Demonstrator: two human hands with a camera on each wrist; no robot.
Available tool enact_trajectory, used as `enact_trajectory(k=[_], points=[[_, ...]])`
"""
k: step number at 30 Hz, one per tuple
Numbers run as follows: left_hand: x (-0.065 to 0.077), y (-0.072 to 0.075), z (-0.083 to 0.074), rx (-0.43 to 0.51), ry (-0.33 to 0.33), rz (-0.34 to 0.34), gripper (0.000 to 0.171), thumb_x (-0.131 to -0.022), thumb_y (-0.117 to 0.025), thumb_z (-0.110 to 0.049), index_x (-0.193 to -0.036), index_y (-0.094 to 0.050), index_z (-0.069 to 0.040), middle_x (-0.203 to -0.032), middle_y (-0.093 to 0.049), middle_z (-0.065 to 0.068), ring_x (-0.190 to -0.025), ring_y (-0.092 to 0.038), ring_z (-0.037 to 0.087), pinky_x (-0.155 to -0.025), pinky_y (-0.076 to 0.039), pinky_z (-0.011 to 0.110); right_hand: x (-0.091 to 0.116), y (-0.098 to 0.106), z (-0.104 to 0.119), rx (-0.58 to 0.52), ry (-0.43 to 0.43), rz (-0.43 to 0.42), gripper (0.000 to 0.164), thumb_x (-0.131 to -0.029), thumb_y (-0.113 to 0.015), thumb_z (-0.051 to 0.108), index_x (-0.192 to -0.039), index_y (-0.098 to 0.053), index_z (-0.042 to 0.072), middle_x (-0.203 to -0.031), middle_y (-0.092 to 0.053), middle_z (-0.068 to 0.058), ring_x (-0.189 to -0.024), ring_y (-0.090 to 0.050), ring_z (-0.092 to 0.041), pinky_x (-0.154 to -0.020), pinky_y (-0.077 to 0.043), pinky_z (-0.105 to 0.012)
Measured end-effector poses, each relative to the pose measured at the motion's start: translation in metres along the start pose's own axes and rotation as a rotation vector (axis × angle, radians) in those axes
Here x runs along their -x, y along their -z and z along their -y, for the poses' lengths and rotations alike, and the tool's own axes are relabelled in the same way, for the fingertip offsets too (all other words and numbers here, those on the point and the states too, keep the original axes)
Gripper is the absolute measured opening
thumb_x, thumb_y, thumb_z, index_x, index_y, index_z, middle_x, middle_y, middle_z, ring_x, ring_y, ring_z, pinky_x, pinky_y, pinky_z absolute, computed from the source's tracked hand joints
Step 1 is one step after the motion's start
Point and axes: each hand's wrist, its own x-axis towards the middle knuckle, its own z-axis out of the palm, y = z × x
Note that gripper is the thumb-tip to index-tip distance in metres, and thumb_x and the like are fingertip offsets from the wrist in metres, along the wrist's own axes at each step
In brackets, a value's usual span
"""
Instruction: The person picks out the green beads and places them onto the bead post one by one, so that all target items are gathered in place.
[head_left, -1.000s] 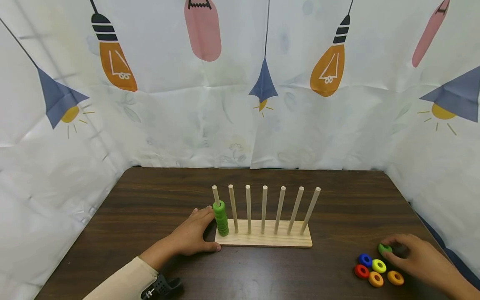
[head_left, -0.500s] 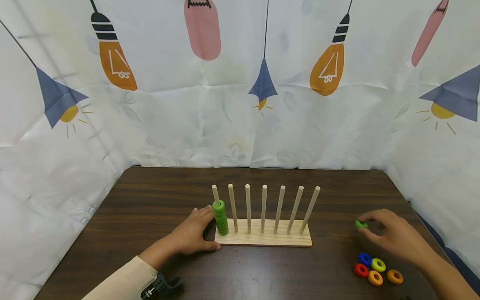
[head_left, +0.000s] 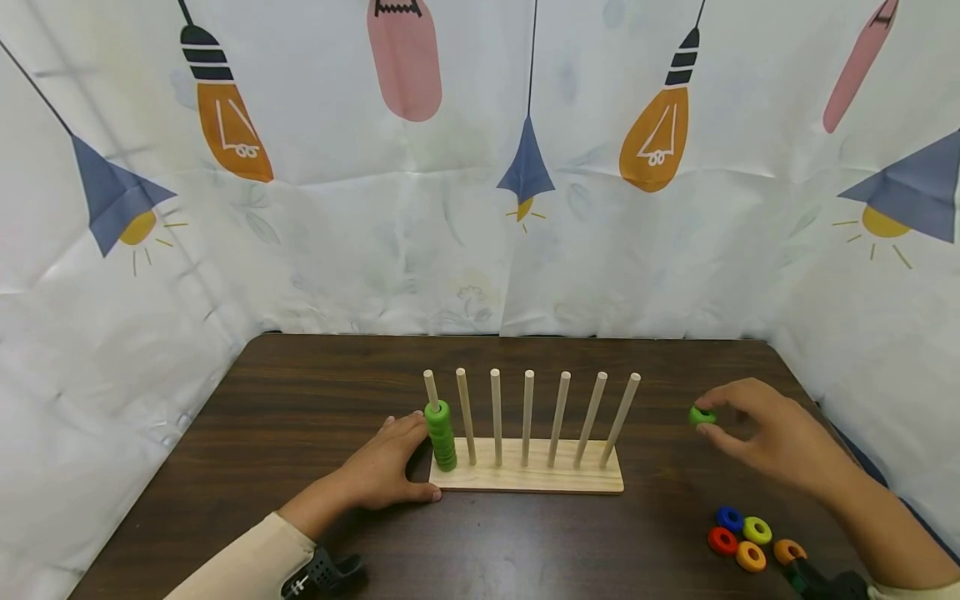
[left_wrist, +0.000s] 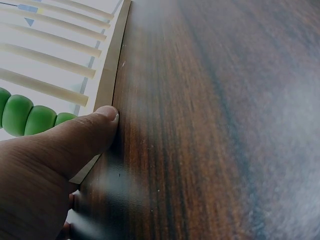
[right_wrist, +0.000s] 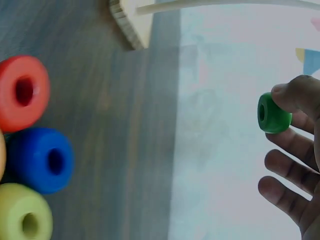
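A wooden peg board (head_left: pixel 525 477) with several upright pegs stands on the dark table. Green ring beads (head_left: pixel 441 437) are stacked on its leftmost peg, whose top sticks out bare. My left hand (head_left: pixel 386 467) holds the board's left end, thumb at the front edge and fingers round the far side; in the left wrist view the thumb (left_wrist: pixel 85 132) lies against the base. Right of the board, my right hand (head_left: pixel 780 433) pinches one green bead (right_wrist: pixel 274 114) between thumb and fingers, raised above the table. Its other fingers are spread loosely in the right wrist view.
Loose beads lie on the table at the front right: blue (head_left: pixel 730 519), yellow-green (head_left: pixel 757 531), red (head_left: pixel 723 542) and two orange ones, one (head_left: pixel 751 557) beside the red. A printed white curtain (head_left: pixel 337 250) hangs behind the table. A dark strap (head_left: pixel 322 573) circles my left wrist.
My right hand has picked the green bead up from the loose group and carried it up, away from me and leftward. My left hand and the board stay put.
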Motion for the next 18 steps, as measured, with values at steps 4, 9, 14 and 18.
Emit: enact_trajectory(k=[4, 9, 14, 18], points=[[0.0, 0.0, 0.0, 0.003, 0.001, 0.002, 0.084, -0.078, -0.086, -0.052, -0.143, -0.054, -0.009, -0.154, -0.043, 0.023, -0.146, -0.034, 0.042, -0.116, -0.022, 0.069, -0.011, 0.008, 0.006, -0.021, 0.047, -0.019, 0.051, -0.066, -0.092, 0.0, -0.107, -0.071, 0.021, -0.104, -0.067, 0.013, -0.09, -0.059, -0.007, -0.076, -0.046, -0.015], [0.0, -0.001, 0.0, -0.003, 0.002, 0.003, 0.084, -0.078, -0.086, -0.052, -0.143, -0.054, -0.01, -0.154, -0.043, 0.022, -0.146, -0.034, 0.042, -0.116, -0.021, 0.068, -0.023, 0.015, 0.011, -0.035, 0.106, -0.037, 0.047, -0.07, -0.093, 0.006, -0.107, -0.072, 0.024, -0.105, -0.066, 0.014, -0.093, -0.058, -0.003, -0.077, -0.046, -0.014], [-0.001, -0.002, 0.001, -0.006, 0.001, 0.002, 0.084, -0.078, -0.086, -0.052, -0.143, -0.054, -0.01, -0.155, -0.043, 0.022, -0.146, -0.034, 0.041, -0.116, -0.021, 0.068, -0.036, 0.021, 0.016, -0.033, 0.18, -0.067, 0.032, -0.097, -0.065, 0.054, -0.105, -0.072, 0.024, -0.106, -0.066, 0.018, -0.099, -0.058, -0.003, -0.083, -0.045, -0.015], [-0.001, -0.001, 0.001, -0.003, -0.004, 0.0, 0.083, -0.078, -0.086, -0.053, -0.142, -0.054, -0.01, -0.154, -0.043, 0.023, -0.146, -0.034, 0.043, -0.116, -0.022, 0.068, -0.047, 0.026, 0.024, -0.011, 0.223, -0.089, 0.045, -0.1, -0.052, 0.063, -0.103, -0.072, 0.023, -0.104, -0.066, 0.019, -0.098, -0.059, -0.004, -0.086, -0.043, -0.016]])
